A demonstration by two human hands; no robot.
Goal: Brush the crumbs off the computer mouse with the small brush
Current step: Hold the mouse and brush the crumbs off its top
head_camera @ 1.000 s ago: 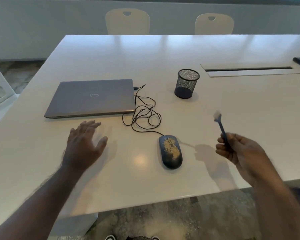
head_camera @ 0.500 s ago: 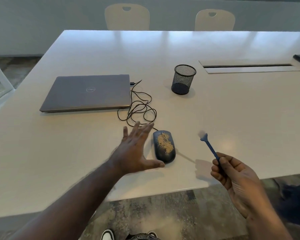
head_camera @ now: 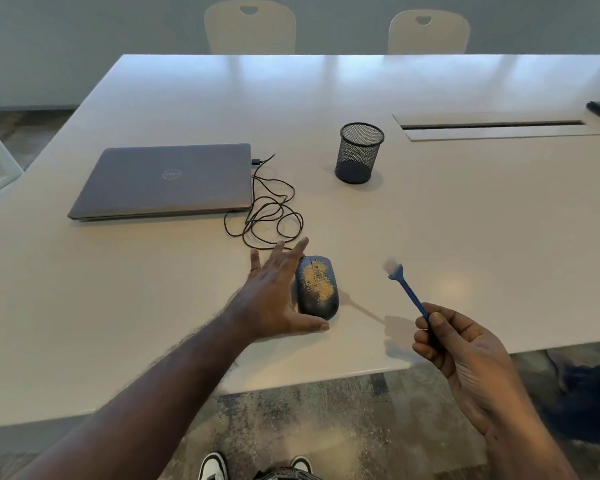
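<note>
A dark computer mouse point(head_camera: 317, 289) lies near the table's front edge with tan crumbs spread over its top. My left hand point(head_camera: 274, 292) rests against its left side, fingers spread, thumb curled under the near end. My right hand point(head_camera: 465, 355) hovers to the right of the mouse, closed around the handle of a small blue brush point(head_camera: 407, 291). Its pale bristles point up and left, a hand's width from the mouse and above the table.
A closed grey laptop point(head_camera: 167, 180) lies at the back left, with the mouse's tangled black cable point(head_camera: 267, 216) running to it. A black mesh pen cup point(head_camera: 359, 152) stands behind the mouse. A cable slot point(head_camera: 492, 126) is at the far right. The white table's point(head_camera: 465, 237) front edge runs under my right hand.
My left hand moved right from the bare table beside the laptop to the mouse's left side. My right hand with the brush dropped lower and nearer the mouse.
</note>
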